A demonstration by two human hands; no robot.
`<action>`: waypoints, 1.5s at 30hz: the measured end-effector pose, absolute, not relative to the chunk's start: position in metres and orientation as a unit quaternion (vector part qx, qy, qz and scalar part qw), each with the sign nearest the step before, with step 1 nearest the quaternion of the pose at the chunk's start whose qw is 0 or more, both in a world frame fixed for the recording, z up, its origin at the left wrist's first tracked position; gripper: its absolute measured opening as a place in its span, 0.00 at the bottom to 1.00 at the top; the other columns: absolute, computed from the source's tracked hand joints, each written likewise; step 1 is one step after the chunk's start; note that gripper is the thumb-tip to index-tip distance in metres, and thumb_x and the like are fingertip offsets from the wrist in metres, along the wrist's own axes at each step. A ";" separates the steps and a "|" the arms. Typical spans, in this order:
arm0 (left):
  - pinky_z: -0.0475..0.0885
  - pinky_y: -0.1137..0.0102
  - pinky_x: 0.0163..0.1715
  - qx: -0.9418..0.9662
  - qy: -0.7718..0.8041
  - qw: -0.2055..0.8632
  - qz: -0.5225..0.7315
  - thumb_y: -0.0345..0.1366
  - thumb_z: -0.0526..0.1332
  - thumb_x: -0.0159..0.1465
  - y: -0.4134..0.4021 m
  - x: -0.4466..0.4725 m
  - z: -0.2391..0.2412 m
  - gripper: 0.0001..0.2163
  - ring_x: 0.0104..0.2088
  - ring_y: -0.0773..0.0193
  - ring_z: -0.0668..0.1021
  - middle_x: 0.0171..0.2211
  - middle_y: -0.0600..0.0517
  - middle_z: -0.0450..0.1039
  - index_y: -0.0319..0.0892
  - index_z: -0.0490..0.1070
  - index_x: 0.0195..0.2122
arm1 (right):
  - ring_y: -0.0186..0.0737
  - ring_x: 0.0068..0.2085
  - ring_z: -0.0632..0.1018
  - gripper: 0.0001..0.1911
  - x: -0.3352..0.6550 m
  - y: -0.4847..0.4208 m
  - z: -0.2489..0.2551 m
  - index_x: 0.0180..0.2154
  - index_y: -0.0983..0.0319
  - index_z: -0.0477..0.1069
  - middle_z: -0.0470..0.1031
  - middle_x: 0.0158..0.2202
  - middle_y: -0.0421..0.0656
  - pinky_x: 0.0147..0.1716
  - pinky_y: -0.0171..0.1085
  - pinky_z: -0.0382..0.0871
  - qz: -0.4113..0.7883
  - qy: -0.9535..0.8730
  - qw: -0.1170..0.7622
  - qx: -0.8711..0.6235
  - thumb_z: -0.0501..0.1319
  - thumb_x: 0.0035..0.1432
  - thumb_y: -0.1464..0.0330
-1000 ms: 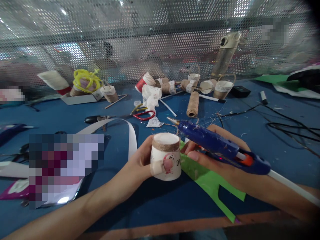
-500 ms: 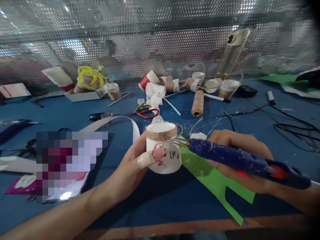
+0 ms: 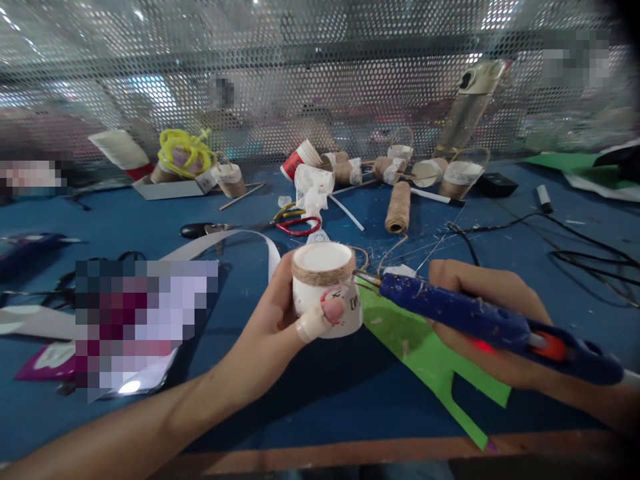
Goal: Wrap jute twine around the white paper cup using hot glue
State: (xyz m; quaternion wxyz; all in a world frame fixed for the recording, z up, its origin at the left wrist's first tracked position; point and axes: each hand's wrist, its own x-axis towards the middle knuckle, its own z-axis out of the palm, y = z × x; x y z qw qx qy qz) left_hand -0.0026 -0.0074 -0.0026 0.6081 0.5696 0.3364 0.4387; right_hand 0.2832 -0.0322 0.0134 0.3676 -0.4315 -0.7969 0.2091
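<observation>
My left hand [image 3: 285, 320] is closed around a white paper cup [image 3: 327, 320], its bandaged thumb across the printed front. Brown twine [image 3: 324, 275] wraps the cup just below its upper edge, and a loose strand trails off behind it. In my right hand [image 3: 495, 300] is a blue glue gun [image 3: 460, 310] with a small red light glowing beneath it. The gun's metal nozzle [image 3: 367, 276] points left, right beside the twine; whether it touches cannot be made out. My right fingers are partly hidden behind the gun.
Green paper [image 3: 425, 353] lies under the gun. Red-handled scissors [image 3: 299, 225], a twine roll [image 3: 399, 208] and several twine-wrapped cups stand farther back. A phone [image 3: 150, 333] is at left, a black cable [image 3: 590, 257] at right. A perforated metal screen [image 3: 320, 73] closes the back.
The cup has turned in my left hand, so its print has shifted, and my thumb lies farther across it. The glue gun stays near the twine, almost unmoved.
</observation>
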 end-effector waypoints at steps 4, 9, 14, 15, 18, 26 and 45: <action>0.78 0.64 0.54 0.584 0.360 0.582 0.436 0.44 0.73 0.68 -0.006 0.000 0.003 0.22 0.55 0.49 0.82 0.56 0.48 0.81 0.52 0.74 0.62 | 0.31 0.24 0.63 0.16 0.280 -0.033 0.011 0.29 0.56 0.59 0.64 0.24 0.30 0.25 0.36 0.58 0.198 -0.797 0.377 -0.429 0.68 0.55 0.72; 0.78 0.66 0.53 0.597 0.362 0.571 0.433 0.44 0.74 0.67 -0.006 0.004 0.008 0.22 0.53 0.52 0.82 0.54 0.49 0.81 0.50 0.73 0.60 | 0.34 0.25 0.63 0.15 0.275 -0.039 0.007 0.28 0.55 0.59 0.63 0.25 0.31 0.27 0.39 0.54 0.183 -0.785 0.395 -0.440 0.65 0.55 0.74; 0.79 0.63 0.53 0.599 0.372 0.570 0.421 0.45 0.74 0.66 -0.007 0.004 0.008 0.24 0.52 0.50 0.83 0.54 0.48 0.81 0.50 0.73 0.61 | 0.35 0.25 0.62 0.14 0.274 -0.042 0.007 0.29 0.55 0.59 0.62 0.26 0.32 0.27 0.39 0.53 0.180 -0.784 0.382 -0.455 0.65 0.54 0.72; 0.79 0.63 0.53 0.600 0.372 0.569 0.422 0.45 0.74 0.67 -0.007 0.003 0.008 0.24 0.53 0.49 0.82 0.55 0.48 0.81 0.50 0.73 0.61 | 0.34 0.25 0.62 0.15 0.275 -0.041 0.007 0.29 0.55 0.59 0.62 0.25 0.31 0.27 0.39 0.53 0.180 -0.782 0.385 -0.455 0.65 0.54 0.72; 0.78 0.64 0.53 0.596 0.367 0.569 0.430 0.45 0.73 0.67 -0.006 0.001 0.006 0.23 0.54 0.49 0.81 0.55 0.48 0.81 0.51 0.74 0.61 | 0.34 0.25 0.63 0.16 0.276 -0.038 0.010 0.28 0.55 0.58 0.62 0.24 0.31 0.26 0.38 0.55 0.182 -0.784 0.392 -0.445 0.66 0.55 0.72; 0.79 0.63 0.51 0.585 0.359 0.584 0.434 0.45 0.73 0.67 -0.006 -0.001 0.003 0.23 0.54 0.48 0.81 0.58 0.47 0.81 0.51 0.75 0.61 | 0.33 0.22 0.63 0.17 0.281 -0.035 0.014 0.29 0.55 0.58 0.63 0.24 0.30 0.23 0.36 0.57 0.192 -0.799 0.373 -0.432 0.68 0.55 0.71; 0.77 0.65 0.54 0.576 0.339 0.603 0.435 0.45 0.71 0.69 -0.005 -0.004 -0.002 0.22 0.57 0.49 0.81 0.58 0.50 0.82 0.55 0.76 0.63 | 0.33 0.22 0.64 0.15 0.279 -0.034 0.015 0.29 0.55 0.59 0.64 0.23 0.32 0.23 0.36 0.58 0.208 -0.792 0.364 -0.443 0.66 0.56 0.71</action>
